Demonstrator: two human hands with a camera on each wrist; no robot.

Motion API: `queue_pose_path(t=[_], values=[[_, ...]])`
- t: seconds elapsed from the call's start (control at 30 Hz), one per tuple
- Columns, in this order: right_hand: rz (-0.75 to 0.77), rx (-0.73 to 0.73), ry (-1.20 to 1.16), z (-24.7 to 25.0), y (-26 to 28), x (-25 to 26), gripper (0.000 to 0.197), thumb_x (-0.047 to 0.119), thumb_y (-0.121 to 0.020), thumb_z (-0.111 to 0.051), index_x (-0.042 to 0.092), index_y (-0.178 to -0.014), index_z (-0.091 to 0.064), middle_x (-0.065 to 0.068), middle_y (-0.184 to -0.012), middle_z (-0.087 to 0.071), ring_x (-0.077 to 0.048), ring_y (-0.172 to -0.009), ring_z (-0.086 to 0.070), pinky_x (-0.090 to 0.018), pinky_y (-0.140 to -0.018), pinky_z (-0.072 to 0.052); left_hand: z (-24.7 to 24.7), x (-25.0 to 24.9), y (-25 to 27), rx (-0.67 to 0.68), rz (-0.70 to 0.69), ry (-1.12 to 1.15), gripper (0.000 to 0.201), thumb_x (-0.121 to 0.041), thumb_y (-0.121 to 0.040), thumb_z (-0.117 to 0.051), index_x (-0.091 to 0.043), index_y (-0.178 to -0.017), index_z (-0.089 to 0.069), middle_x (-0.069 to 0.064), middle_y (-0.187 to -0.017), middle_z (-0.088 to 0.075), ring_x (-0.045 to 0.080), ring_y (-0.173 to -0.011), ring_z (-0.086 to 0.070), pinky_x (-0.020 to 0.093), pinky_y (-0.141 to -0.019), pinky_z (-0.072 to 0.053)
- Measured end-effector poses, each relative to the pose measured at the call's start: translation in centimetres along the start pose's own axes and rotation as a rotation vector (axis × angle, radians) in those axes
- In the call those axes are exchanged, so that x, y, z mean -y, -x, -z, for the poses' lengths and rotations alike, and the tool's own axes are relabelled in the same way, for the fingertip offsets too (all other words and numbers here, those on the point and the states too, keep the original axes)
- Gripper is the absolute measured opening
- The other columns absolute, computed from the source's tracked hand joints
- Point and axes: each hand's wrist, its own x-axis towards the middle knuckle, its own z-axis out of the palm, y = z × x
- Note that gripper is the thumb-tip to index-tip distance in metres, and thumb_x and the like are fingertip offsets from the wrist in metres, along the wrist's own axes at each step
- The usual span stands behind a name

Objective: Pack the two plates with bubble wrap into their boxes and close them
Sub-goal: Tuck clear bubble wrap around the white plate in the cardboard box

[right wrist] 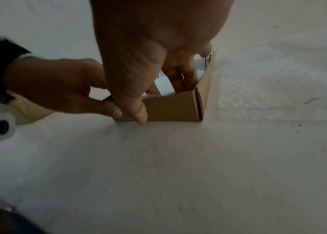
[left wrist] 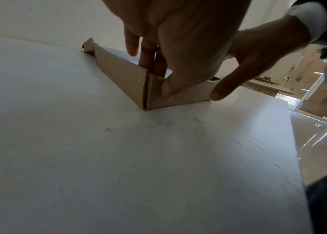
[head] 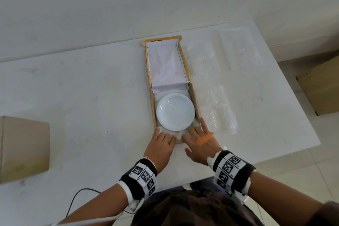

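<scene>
Table with box, bubble wrap

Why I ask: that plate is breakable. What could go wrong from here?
The plate lies bare on top in the box; closing the lid now would likely leave its top uncushioned, while spare bubble wrap lies beside on the table. The left hand and right hand work the near wall, fingers inside by the plate's rim; a hard tug might jolt it.
</scene>
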Motion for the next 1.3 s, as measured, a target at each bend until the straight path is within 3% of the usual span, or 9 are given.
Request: queue_pose_path(t=[0.1, 0.23, 0.33, 0.57, 0.73, 0.87, 1.03, 1.17, 1.3], values=[[0.008, -0.098, 0.024, 0.1, 0.2, -0.1, 0.027, 0.027, -0.066, -0.066, 0.009, -0.085, -0.070, -0.017, -0.093, -0.070, -0.034, -0.095, -0.066, -0.055, -0.109, -0.025, 0.1, -0.2, -0.1, 0.027, 0.047, 0.017, 0.058, -0.017, -0.039, -0.082, -0.008, -0.095, -0.073, 0.006, -0.072, -0.064, 0.025, -0.068, -0.064, 0.050, -0.084, -0.051], [-0.101, 0.083, 0.078, -0.3, 0.6, -0.7, 0.072, 0.047, -0.068, -0.067, -0.007, -0.115, -0.062, -0.027, -0.121, -0.060, -0.040, -0.120, -0.053, -0.054, -0.115, -0.007, -0.1, -0.4, -0.2, 0.015, 0.052, 0.025, 0.056, -0.015, -0.038, -0.080, -0.008, -0.093, -0.072, 0.008, -0.070, -0.063, 0.026, -0.066, -0.061, 0.049, -0.083, -0.052], [-0.121, 0.190, 0.161, -0.5, 0.6, -0.6, 0.085, 0.053, -0.089, -0.042, -0.014, -0.139, -0.027, -0.033, -0.148, -0.024, -0.044, -0.142, -0.014, -0.054, -0.114, 0.012, -0.3, -0.2, -0.2, 0.014, 0.055, 0.017, 0.054, -0.016, -0.039, -0.079, -0.010, -0.093, -0.072, 0.006, -0.070, -0.062, 0.025, -0.067, -0.061, 0.048, -0.083, -0.052], [-0.156, 0.267, 0.216, -0.7, -0.6, 0.1, 0.082, 0.049, -0.095, -0.029, -0.015, -0.142, -0.010, -0.031, -0.152, -0.008, -0.045, -0.141, 0.012, -0.056, -0.101, 0.032, 0.1, -0.2, -0.3, 0.062, 0.074, 0.047, 0.056, -0.017, -0.040, -0.080, -0.010, -0.094, -0.072, 0.006, -0.071, -0.062, 0.025, -0.067, -0.061, 0.047, -0.083, -0.052], [-0.160, 0.043, 0.002, -0.7, -0.1, -0.4, 0.057, 0.031, -0.072, -0.066, -0.004, -0.116, -0.063, -0.022, -0.126, -0.059, -0.036, -0.131, -0.043, -0.052, -0.117, 0.004, 0.3, -0.5, -0.6, 0.121, 0.115, 0.093, 0.051, -0.028, -0.057, -0.076, -0.011, -0.104, -0.067, 0.008, -0.083, -0.063, 0.027, -0.081, -0.062, 0.049, -0.094, -0.045], [-0.079, -0.268, -0.142, -0.8, 1.0, -1.9, 0.031, 0.026, -0.069, -0.062, 0.007, -0.092, -0.069, -0.013, -0.107, -0.068, -0.032, -0.118, -0.057, -0.054, -0.110, -0.024, 0.6, -1.0, -1.3, 0.207, 0.219, 0.207, 0.072, -0.058, -0.082, -0.045, -0.012, -0.137, -0.037, 0.008, -0.117, -0.053, 0.029, -0.112, -0.048, 0.045, -0.106, -0.029], [-0.082, -0.339, -0.341, -1.0, 2.5, -3.6, 0.028, 0.029, -0.081, -0.052, 0.013, -0.099, -0.066, -0.009, -0.119, -0.065, -0.025, -0.120, -0.057, -0.051, -0.109, -0.031, 1.4, -1.9, -2.5, -0.123, 0.264, 0.254, 0.064, -0.075, -0.077, -0.040, -0.014, -0.079, -0.057, 0.003, -0.075, -0.052, 0.021, -0.069, -0.050, 0.035, -0.060, -0.044], [-0.218, -0.482, -0.478, -0.9, 3.6, -6.4, 0.023, 0.022, -0.084, -0.049, 0.012, -0.096, -0.066, -0.008, -0.108, -0.067, -0.026, -0.100, -0.065, -0.040, -0.091, -0.049, 2.9, -3.4, -4.6, -0.319, 0.223, 0.310, 0.056, -0.056, -0.095, -0.031, -0.014, -0.070, -0.058, 0.001, -0.067, -0.052, 0.020, -0.062, -0.049, 0.032, -0.056, -0.039], [-0.474, -0.384, -0.658, -1.3, 4.3, -10.3, 0.022, 0.018, -0.084, -0.056, 0.013, -0.104, -0.062, -0.003, -0.103, -0.065, -0.025, -0.094, -0.063, -0.034, -0.086, -0.044, 4.4, -6.0, -7.9, -0.283, 0.213, 0.227, 0.031, -0.035, -0.089, -0.045, -0.016, -0.073, -0.063, -0.002, -0.070, -0.059, 0.020, -0.066, -0.051, 0.033, -0.064, -0.029]])
